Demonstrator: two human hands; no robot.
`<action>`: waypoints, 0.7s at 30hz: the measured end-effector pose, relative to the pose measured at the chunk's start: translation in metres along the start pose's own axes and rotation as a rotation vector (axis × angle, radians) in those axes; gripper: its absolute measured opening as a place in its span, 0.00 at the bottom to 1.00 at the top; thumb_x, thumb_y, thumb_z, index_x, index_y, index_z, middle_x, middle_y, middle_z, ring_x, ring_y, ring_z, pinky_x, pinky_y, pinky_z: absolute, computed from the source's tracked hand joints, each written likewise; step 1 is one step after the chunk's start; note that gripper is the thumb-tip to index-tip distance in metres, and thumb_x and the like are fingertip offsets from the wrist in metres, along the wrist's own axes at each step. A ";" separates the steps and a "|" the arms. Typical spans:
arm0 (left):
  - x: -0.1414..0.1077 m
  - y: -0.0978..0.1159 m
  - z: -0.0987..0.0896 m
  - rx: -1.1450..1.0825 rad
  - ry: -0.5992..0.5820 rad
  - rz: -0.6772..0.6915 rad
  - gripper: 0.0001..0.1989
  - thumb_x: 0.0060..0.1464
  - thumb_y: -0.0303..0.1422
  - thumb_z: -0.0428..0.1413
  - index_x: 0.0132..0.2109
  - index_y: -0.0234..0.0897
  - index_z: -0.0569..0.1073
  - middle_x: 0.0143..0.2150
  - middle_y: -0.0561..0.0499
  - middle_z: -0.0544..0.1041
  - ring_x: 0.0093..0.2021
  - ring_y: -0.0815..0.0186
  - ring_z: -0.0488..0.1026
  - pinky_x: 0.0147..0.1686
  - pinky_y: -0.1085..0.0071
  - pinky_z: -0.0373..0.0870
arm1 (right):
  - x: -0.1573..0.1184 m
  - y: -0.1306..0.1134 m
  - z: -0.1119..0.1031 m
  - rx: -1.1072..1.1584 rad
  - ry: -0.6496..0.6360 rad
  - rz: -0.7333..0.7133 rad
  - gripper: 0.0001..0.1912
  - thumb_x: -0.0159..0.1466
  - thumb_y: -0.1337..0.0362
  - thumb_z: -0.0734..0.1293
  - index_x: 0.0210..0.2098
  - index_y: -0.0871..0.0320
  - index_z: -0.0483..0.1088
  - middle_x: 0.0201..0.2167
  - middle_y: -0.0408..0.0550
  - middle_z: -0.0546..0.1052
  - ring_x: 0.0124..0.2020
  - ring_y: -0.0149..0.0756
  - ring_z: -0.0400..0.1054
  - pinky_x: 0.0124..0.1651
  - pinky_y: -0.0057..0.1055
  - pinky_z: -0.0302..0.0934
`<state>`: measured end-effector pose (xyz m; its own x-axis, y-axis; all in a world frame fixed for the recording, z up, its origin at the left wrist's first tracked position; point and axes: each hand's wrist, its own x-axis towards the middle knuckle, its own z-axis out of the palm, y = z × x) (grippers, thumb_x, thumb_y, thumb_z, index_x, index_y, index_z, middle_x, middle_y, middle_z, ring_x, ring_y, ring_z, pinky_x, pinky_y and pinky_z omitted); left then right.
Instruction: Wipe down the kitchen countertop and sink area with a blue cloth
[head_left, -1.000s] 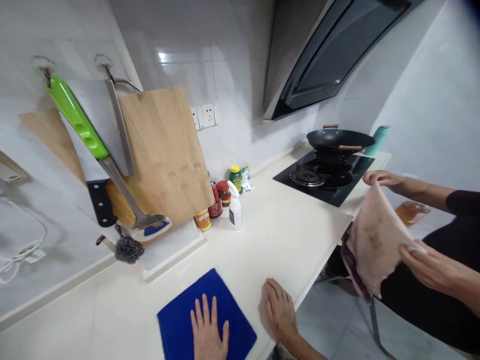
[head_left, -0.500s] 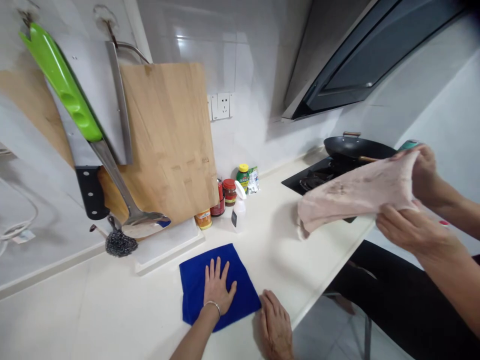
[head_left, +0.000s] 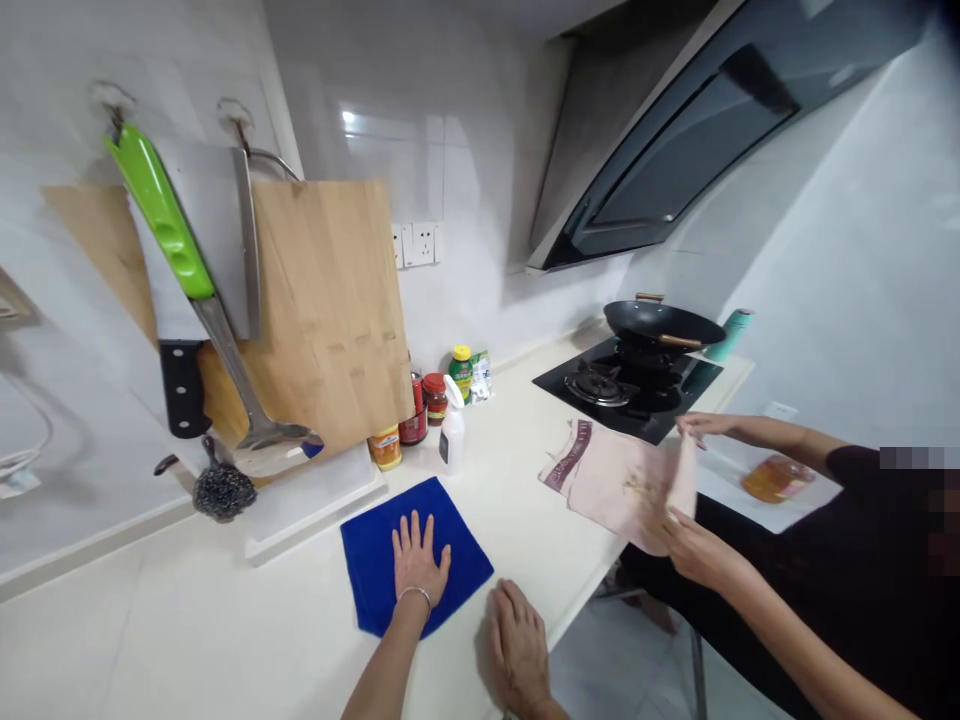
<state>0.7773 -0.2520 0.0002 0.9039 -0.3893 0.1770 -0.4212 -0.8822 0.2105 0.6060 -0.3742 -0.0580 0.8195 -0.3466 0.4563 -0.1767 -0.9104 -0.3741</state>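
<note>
Head view: the left hand [head_left: 417, 556] lies flat on the blue cloth [head_left: 415, 552], fingers [head_left: 412, 528] spread, grasping nothing. The right hand [head_left: 514, 650] rests beside it on the counter [head_left: 517, 440], fingers loosely released. The cloth (unfolded, smooth) lies near the counter's front edge. Jars [head_left: 433, 397] stand behind; their contents cannot be made out.

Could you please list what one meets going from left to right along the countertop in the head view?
Steel scourer → blue cloth under the left hand → white spray bottle → right hand → pink cloth held by another person's hands → gas hob → black wok.
</note>
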 end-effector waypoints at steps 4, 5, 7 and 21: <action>-0.057 0.008 0.006 -0.058 0.026 0.026 0.33 0.62 0.46 0.47 0.70 0.42 0.53 0.74 0.41 0.49 0.73 0.45 0.41 0.70 0.41 0.44 | 0.001 0.004 -0.002 0.097 0.023 0.047 0.21 0.70 0.59 0.53 0.56 0.59 0.67 0.58 0.55 0.69 0.61 0.46 0.62 0.59 0.47 0.61; -0.074 0.010 0.007 -0.081 0.014 0.034 0.33 0.62 0.46 0.47 0.70 0.42 0.52 0.74 0.40 0.48 0.73 0.44 0.41 0.69 0.40 0.44 | 0.001 0.006 -0.005 0.134 0.037 0.054 0.21 0.70 0.58 0.53 0.55 0.59 0.67 0.57 0.56 0.70 0.60 0.46 0.63 0.59 0.47 0.62; -0.107 0.010 0.005 -0.144 -0.032 0.085 0.33 0.61 0.44 0.48 0.70 0.43 0.52 0.74 0.40 0.45 0.73 0.44 0.39 0.69 0.39 0.45 | 0.004 0.005 -0.011 0.185 0.069 0.048 0.21 0.70 0.59 0.51 0.55 0.60 0.66 0.57 0.58 0.70 0.59 0.46 0.63 0.58 0.48 0.63; -0.277 -0.113 -0.048 -0.548 0.361 -0.311 0.21 0.63 0.38 0.44 0.58 0.45 0.72 0.63 0.47 0.72 0.63 0.57 0.68 0.58 0.58 0.73 | 0.018 -0.135 0.009 0.022 -0.404 -0.397 0.32 0.68 0.59 0.58 0.70 0.47 0.48 0.72 0.47 0.44 0.71 0.58 0.37 0.69 0.63 0.39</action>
<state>0.5704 -0.0320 -0.0266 0.9468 0.0531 0.3174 -0.2112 -0.6413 0.7376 0.6497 -0.2559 -0.0062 0.9650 0.1396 0.2221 0.1957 -0.9469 -0.2552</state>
